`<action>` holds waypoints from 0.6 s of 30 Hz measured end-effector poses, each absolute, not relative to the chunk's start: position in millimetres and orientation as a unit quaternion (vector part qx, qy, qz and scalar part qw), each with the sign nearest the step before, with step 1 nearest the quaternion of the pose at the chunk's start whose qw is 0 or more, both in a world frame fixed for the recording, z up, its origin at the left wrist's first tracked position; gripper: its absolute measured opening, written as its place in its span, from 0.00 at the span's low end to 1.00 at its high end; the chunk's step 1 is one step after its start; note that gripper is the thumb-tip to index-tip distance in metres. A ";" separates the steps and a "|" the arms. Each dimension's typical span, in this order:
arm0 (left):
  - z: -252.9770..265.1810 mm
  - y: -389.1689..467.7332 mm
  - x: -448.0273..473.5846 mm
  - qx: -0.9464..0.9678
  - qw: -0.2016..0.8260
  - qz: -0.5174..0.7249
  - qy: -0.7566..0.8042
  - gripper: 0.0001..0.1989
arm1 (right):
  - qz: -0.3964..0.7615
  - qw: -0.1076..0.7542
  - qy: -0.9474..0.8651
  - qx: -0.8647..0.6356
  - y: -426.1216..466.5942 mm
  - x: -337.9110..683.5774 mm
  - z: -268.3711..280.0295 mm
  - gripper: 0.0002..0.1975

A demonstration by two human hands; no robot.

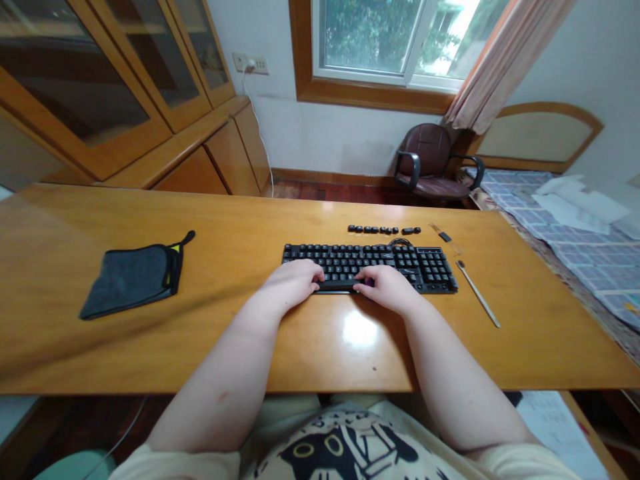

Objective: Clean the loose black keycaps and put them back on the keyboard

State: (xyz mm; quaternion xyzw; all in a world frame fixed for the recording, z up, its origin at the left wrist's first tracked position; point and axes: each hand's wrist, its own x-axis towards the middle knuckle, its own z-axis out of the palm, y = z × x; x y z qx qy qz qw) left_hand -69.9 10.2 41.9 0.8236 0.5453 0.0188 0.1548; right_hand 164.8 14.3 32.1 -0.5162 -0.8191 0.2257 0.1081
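A black computer keyboard (370,257) lies on the desk in front of me. My left hand (296,280) rests over its lower left part, with thumb and fingertips closed at the left end of the space bar (337,285). At the bar's other end, my right hand (383,285) has its thumb and index finger pinched on it. Both palms hide some of the bottom-row keys. Behind the keyboard lies a row of loose black keycaps (375,230). A wire keycap puller (445,236) with a dark middle is at the back right.
On the wooden desk (225,227), a folded dark grey cloth (133,280) lies to the left. A thin pale stick (479,295) with a dark tip lies right of the keyboard. The keyboard's coiled cable (400,243) sits behind it. Beyond the desk stands an office chair (433,160).
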 end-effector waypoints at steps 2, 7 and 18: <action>42.9 9.0 -69.3 0.826 0.155 0.026 0.542 0.09 | 0.221 0.107 -0.820 -0.517 13.5 165.0 32.4 0.10; 44.2 7.4 -67.0 0.825 0.153 0.032 0.542 0.07 | 0.209 0.106 -0.820 -0.522 12.4 164.3 32.1 0.10; 40.8 11.3 -64.7 0.842 0.134 0.055 0.520 0.05 | 0.220 0.125 -0.826 -0.504 13.9 162.5 29.0 0.07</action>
